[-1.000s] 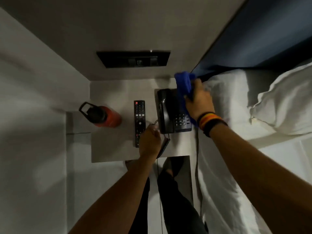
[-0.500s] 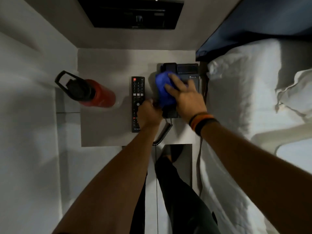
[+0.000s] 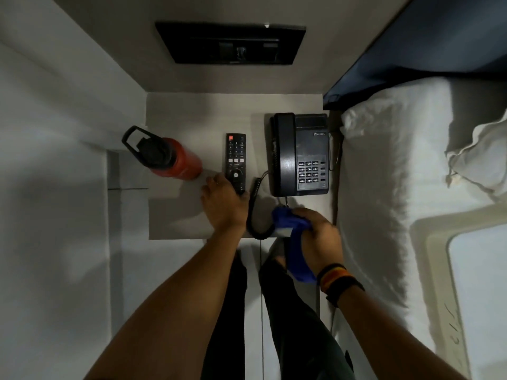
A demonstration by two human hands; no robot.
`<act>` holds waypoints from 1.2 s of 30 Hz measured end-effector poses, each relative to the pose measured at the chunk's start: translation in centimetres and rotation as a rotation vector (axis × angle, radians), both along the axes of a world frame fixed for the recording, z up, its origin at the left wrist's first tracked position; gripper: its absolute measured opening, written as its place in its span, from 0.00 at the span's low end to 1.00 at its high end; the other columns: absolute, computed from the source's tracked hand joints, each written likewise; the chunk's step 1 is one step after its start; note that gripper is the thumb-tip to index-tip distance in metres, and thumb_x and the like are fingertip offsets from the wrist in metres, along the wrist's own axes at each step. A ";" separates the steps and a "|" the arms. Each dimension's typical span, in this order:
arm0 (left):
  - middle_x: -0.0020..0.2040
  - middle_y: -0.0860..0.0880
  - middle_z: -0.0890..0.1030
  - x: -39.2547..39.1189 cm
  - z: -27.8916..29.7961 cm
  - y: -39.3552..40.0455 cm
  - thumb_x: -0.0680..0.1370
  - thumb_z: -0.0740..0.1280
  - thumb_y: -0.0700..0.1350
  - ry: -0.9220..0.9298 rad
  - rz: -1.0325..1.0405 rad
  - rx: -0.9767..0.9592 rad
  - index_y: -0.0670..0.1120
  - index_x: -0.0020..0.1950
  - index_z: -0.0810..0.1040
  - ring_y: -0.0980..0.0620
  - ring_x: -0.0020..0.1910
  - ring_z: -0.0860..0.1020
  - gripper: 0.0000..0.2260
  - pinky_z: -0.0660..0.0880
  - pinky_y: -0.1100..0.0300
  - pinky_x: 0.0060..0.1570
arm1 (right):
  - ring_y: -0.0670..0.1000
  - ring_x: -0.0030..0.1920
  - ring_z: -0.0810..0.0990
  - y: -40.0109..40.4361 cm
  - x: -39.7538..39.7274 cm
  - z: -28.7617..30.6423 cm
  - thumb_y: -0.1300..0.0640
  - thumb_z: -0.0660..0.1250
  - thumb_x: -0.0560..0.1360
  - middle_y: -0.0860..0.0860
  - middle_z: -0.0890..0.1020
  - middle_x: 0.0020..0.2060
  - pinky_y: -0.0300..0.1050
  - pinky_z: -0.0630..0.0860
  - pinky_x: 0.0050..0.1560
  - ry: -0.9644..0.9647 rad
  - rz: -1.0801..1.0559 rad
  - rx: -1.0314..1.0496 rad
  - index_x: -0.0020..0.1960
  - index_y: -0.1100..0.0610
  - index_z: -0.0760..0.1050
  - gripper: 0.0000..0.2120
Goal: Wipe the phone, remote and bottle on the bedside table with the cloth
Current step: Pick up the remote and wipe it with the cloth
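The right hand is clenched around the blue cloth at the near edge of the surface, just in front of the phone. The phone sits at the right side, its handset in the cradle and its coiled cord looping toward the edge. The left hand rests on the lower end of the remote, fingers curled at it; whether it grips cannot be told. The red bottle lies left of the remote.
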State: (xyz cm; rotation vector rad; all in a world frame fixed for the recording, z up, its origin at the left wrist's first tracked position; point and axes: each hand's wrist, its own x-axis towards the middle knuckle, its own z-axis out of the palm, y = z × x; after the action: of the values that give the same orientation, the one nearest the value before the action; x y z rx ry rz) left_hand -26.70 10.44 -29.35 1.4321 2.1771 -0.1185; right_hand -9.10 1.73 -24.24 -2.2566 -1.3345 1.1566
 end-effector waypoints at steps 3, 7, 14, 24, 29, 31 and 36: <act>0.64 0.38 0.80 0.1 -0.3 0.2 0.75 0.77 0.56 -0.048 0.048 -0.063 0.38 0.66 0.75 0.37 0.61 0.80 0.30 0.78 0.45 0.60 | 0.50 0.46 0.80 0.7 0.2 2.1 0.66 0.58 0.77 0.46 0.82 0.42 0.43 0.73 0.43 0.412 -0.484 -0.144 0.44 0.43 0.79 0.20; 0.60 0.37 0.84 -0.7 -0.2 -0.3 0.77 0.78 0.49 -0.292 0.197 -0.056 0.37 0.66 0.74 0.37 0.56 0.85 0.25 0.84 0.43 0.54 | 0.54 0.47 0.83 2.9 0.0 4.5 0.59 0.70 0.74 0.51 0.84 0.45 0.46 0.78 0.43 0.550 -0.575 -0.151 0.46 0.48 0.79 0.06; 0.33 0.44 0.81 -1.7 6.2 -3.4 0.83 0.68 0.56 -1.096 0.565 -0.203 0.37 0.65 0.77 0.49 0.24 0.79 0.23 0.80 0.56 0.23 | 0.55 0.46 0.82 10.1 -1.9 8.1 0.64 0.63 0.78 0.54 0.83 0.49 0.57 0.81 0.53 0.128 -0.118 0.168 0.62 0.56 0.78 0.14; 0.50 0.44 0.90 -4.6 9.4 -2.1 0.63 0.45 0.88 -1.203 0.543 -0.045 0.53 0.57 0.88 0.44 0.50 0.88 0.50 0.85 0.47 0.51 | 0.58 0.54 0.77 6.7 -8.1 10.1 0.65 0.67 0.73 0.53 0.76 0.69 0.54 0.76 0.57 -0.170 0.643 0.274 0.70 0.51 0.72 0.26; 0.57 0.39 0.88 -5.4 8.9 -1.5 0.57 0.46 0.90 -1.131 0.457 -0.139 0.46 0.67 0.84 0.40 0.59 0.86 0.62 0.80 0.40 0.66 | 0.55 0.48 0.77 1.5 -7.6 12.1 0.68 0.65 0.69 0.51 0.80 0.66 0.51 0.77 0.50 0.025 0.749 0.154 0.63 0.53 0.79 0.25; 0.51 0.41 0.90 -5.4 8.7 -2.2 0.58 0.47 0.90 -1.198 0.442 -0.172 0.45 0.61 0.86 0.41 0.51 0.88 0.59 0.83 0.43 0.58 | 0.55 0.55 0.80 2.6 -6.3 12.5 0.69 0.61 0.67 0.50 0.81 0.64 0.55 0.77 0.58 0.084 0.575 0.202 0.62 0.54 0.80 0.26; 0.33 0.44 0.82 -4.4 9.4 -2.5 0.65 0.39 0.86 -1.259 0.411 -0.225 0.48 0.45 0.85 0.45 0.25 0.80 0.51 0.75 0.57 0.26 | 0.53 0.65 0.76 10.2 -4.5 11.8 0.67 0.58 0.72 0.49 0.77 0.68 0.50 0.71 0.68 -0.069 0.215 0.375 0.67 0.52 0.77 0.26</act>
State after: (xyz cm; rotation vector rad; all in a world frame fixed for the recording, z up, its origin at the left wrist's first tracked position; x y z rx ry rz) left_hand -31.13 7.89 -19.97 0.5692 1.2572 0.5282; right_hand -13.57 11.92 -12.46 -1.9363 -1.6929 0.8085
